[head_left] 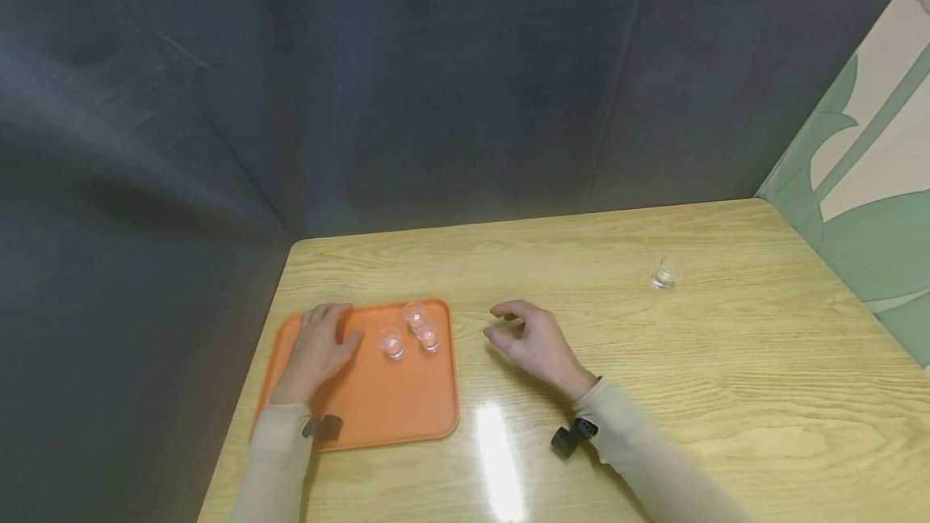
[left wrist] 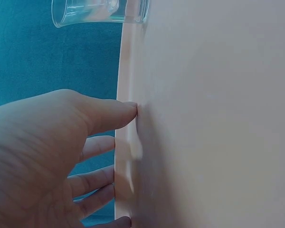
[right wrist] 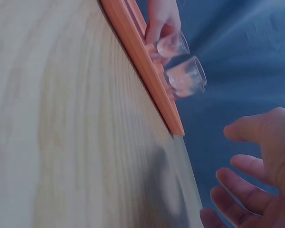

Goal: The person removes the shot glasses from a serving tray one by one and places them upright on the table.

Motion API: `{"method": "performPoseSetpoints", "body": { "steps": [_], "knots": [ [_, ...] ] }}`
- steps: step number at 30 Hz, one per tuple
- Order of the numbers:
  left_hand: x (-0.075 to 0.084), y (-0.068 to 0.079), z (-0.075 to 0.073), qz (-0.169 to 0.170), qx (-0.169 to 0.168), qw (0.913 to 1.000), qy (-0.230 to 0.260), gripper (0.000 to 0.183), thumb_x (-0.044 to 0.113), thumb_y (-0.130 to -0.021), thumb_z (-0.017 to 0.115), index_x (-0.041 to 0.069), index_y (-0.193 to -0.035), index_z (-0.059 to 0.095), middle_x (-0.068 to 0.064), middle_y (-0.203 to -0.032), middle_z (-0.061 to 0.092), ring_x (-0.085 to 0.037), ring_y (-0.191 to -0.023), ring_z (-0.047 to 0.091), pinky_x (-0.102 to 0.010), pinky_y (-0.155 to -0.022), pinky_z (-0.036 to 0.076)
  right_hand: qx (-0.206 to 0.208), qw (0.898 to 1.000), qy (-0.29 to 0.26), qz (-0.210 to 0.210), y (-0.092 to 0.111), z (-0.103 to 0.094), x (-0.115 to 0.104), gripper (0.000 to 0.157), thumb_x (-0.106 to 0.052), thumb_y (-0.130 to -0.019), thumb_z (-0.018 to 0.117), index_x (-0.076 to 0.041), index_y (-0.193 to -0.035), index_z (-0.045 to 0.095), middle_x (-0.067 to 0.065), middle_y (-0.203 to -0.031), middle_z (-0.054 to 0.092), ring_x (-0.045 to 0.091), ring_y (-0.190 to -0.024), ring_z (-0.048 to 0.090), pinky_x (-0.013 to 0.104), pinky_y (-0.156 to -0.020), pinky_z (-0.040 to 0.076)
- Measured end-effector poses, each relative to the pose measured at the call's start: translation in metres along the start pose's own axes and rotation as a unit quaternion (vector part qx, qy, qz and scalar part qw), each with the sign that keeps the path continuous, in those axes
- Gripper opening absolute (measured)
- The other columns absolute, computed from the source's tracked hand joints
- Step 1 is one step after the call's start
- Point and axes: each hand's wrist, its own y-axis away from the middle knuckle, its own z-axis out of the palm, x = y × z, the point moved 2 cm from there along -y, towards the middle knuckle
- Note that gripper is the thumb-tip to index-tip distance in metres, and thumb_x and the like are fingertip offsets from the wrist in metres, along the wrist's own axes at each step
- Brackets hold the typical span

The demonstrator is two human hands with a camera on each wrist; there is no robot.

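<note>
Three small clear glasses stand close together on an orange tray [head_left: 385, 410]: a front-left glass [head_left: 392, 345], a back glass [head_left: 415, 315] and a right-hand glass [head_left: 429, 338]. My left hand [head_left: 316, 351] is over the tray's left part, left of the glasses. In the left wrist view its thumb and fingertips come down at the tray; whether all touch it I cannot tell. One glass [left wrist: 99, 12] shows at that view's top edge. To the right of the tray, my right hand [head_left: 536, 345] hovers above the table with fingers loosely bent and nothing held.
Another clear glass [head_left: 663, 274] stands alone on the wooden table [head_left: 726, 394], toward the back right. A dark cloth [head_left: 465, 87] hangs behind the table and along its left side. At the right edge is a panel with a green leaf pattern [head_left: 879, 240].
</note>
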Motion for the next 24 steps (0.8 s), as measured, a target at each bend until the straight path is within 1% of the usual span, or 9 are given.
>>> {"method": "performPoseSetpoints", "body": {
  "steps": [5, 11, 15, 18, 24],
  "knots": [
    [0.0, -0.001, 0.0, 0.0, -0.001, 1.0, 0.0, 0.058, 0.027, -0.102, 0.069, 0.0, -0.151, 0.053, -0.03, -0.154, 0.047, -0.05, -0.146, 0.037, -0.066, -0.119, 0.037, -0.01, 1.0, 0.002, -0.02, 0.001, 0.011, -0.009, 0.036, -0.02, -0.093, 0.081, -0.003, -0.124, 0.076, 0.012, -0.123, 0.077, 0.029, -0.109, 0.072, 0.046, -0.093, 0.061],
    [0.0, 0.0, 0.0, -0.001, -0.003, 1.0, 0.004, 0.059, 0.028, -0.102, 0.069, 0.0, -0.151, 0.053, -0.03, -0.155, 0.047, -0.05, -0.147, 0.036, -0.066, -0.119, 0.037, -0.021, 0.999, -0.004, -0.027, 0.0, 0.024, -0.019, 0.035, -0.019, -0.092, 0.082, -0.003, -0.123, 0.076, 0.011, -0.12, 0.078, 0.027, -0.108, 0.072, 0.045, -0.092, 0.061],
    [-0.001, 0.0, 0.001, -0.001, -0.006, 1.0, 0.007, 0.059, 0.029, -0.102, 0.069, -0.001, -0.151, 0.052, -0.03, -0.155, 0.046, -0.05, -0.147, 0.036, -0.066, -0.119, 0.037, -0.03, 0.999, -0.006, -0.04, 0.001, 0.033, -0.023, 0.034, -0.02, -0.092, 0.081, -0.004, -0.122, 0.076, 0.011, -0.118, 0.078, 0.026, -0.107, 0.072, 0.044, -0.092, 0.061],
    [-0.002, 0.001, 0.001, 0.0, -0.008, 1.0, 0.004, 0.059, 0.029, -0.103, 0.068, -0.001, -0.151, 0.052, -0.03, -0.155, 0.046, -0.05, -0.147, 0.036, -0.066, -0.119, 0.037, -0.035, 0.998, -0.009, -0.048, 0.002, 0.037, -0.026, 0.033, -0.019, -0.092, 0.081, -0.003, -0.121, 0.076, 0.011, -0.118, 0.078, 0.027, -0.107, 0.072, 0.046, -0.091, 0.061],
    [0.0, 0.0, 0.0, 0.005, -0.005, 1.0, 0.005, 0.059, 0.028, -0.102, 0.069, -0.001, -0.151, 0.053, -0.031, -0.154, 0.047, -0.051, -0.146, 0.036, -0.067, -0.119, 0.037, -0.039, 0.997, -0.013, -0.065, 0.001, 0.045, -0.033, 0.032, -0.016, -0.092, 0.082, -0.002, -0.12, 0.076, 0.011, -0.118, 0.078, 0.028, -0.106, 0.072, 0.045, -0.089, 0.061]
  ]
}}
